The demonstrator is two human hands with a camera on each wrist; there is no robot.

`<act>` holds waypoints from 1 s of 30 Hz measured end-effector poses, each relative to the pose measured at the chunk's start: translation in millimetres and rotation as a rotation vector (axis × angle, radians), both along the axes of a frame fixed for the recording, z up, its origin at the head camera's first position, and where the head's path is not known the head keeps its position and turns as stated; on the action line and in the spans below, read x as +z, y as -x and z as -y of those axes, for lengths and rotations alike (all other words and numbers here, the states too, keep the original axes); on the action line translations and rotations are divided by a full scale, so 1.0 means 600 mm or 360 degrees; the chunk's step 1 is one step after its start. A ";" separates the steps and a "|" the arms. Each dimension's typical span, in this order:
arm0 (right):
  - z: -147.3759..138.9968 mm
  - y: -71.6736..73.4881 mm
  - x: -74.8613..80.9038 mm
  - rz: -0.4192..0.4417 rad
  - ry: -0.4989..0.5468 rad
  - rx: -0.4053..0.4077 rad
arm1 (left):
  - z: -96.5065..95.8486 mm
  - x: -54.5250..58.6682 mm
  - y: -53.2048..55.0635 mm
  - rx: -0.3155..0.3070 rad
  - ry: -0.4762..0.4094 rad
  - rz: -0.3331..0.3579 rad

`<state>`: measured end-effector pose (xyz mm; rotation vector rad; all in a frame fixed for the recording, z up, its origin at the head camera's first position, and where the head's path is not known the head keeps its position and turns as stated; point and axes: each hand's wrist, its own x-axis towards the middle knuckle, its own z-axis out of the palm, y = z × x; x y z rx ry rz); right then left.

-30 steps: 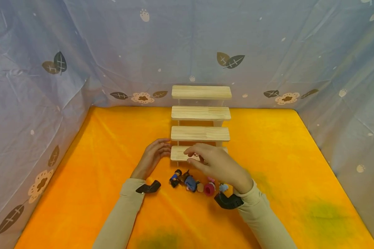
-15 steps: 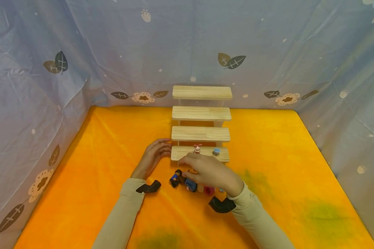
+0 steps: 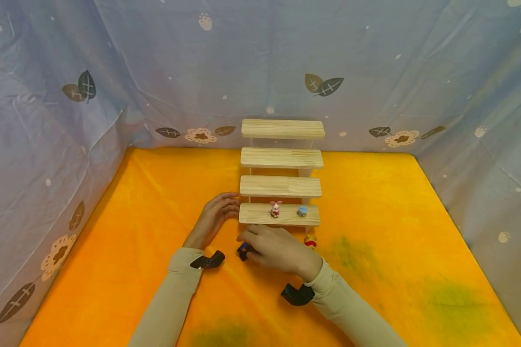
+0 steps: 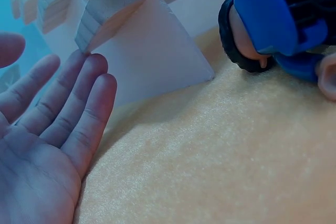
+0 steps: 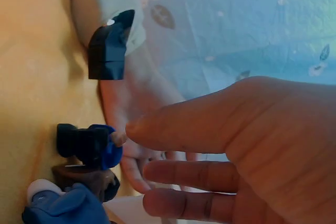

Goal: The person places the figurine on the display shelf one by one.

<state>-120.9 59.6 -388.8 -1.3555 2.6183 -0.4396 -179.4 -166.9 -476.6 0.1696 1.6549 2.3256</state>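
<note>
My left hand (image 3: 214, 217) has its fingers straight, with the tips at the left end of the lowest step of a wooden tiered display stand (image 3: 256, 213). In the left wrist view, the fingertips (image 4: 97, 64) meet the step's corner. Over a row of toy figurines on the cloth hovers my right hand (image 3: 278, 248), thumb and fingers apart. Nearest to it lies a black-and-blue figurine (image 3: 244, 250). The right wrist view shows a gap between thumb and fingers, with a brown figurine (image 5: 86, 179) and a blue-clad one (image 5: 73, 205) beside it. My right hand hides other figurines.
A pink pig figurine (image 3: 275, 210) and a small blue-grey figurine (image 3: 302, 211) stand on the lowest step. A yellow-and-red figurine (image 3: 310, 241) lies in front of the stand's right end. Orange cloth (image 3: 178, 168) covers the surface; patterned fabric (image 3: 178, 72) hangs behind and at both sides.
My right hand has moved down and left from the lowest step to the figurines on the cloth. The pig and the blue-grey figurine on that step are now uncovered. My left hand stays put.
</note>
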 end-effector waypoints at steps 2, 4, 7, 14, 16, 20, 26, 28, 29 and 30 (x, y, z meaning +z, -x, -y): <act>0.002 -0.001 -0.006 -0.0020 -0.0007 -0.0024 | 0.000 0.000 0.000 -0.0001 0.0002 -0.0003; 0.004 0.000 -0.011 -0.0023 -0.0012 -0.0046 | 0.000 0.000 -0.001 -0.0006 0.0009 -0.0009; 0.006 0.000 -0.018 -0.0029 -0.0046 -0.0072 | -0.001 0.000 -0.001 -0.0005 0.0001 -0.0007; 0.013 -0.001 -0.030 -0.0170 -0.0182 -0.0096 | -0.003 0.000 0.001 0.0029 -0.0016 0.0013; 0.013 -0.001 -0.032 -0.0186 -0.0194 -0.0097 | -0.003 0.000 0.001 0.0033 -0.0013 0.0018; 0.012 -0.001 -0.036 -0.0201 -0.0188 -0.0073 | -0.003 0.001 0.000 0.0028 0.0007 0.0016; 0.011 -0.002 -0.041 -0.0229 -0.0133 -0.0028 | -0.003 0.000 0.000 0.0016 0.0024 0.0026; 0.012 -0.002 -0.042 -0.0219 -0.0118 -0.0018 | -0.002 -0.001 0.001 0.0015 0.0028 0.0026; 0.013 -0.002 -0.042 -0.0211 -0.0114 -0.0013 | -0.002 -0.001 0.001 0.0016 0.0030 0.0028; 0.013 -0.002 -0.043 -0.0205 -0.0111 -0.0010 | -0.003 -0.002 0.001 0.0015 0.0030 0.0028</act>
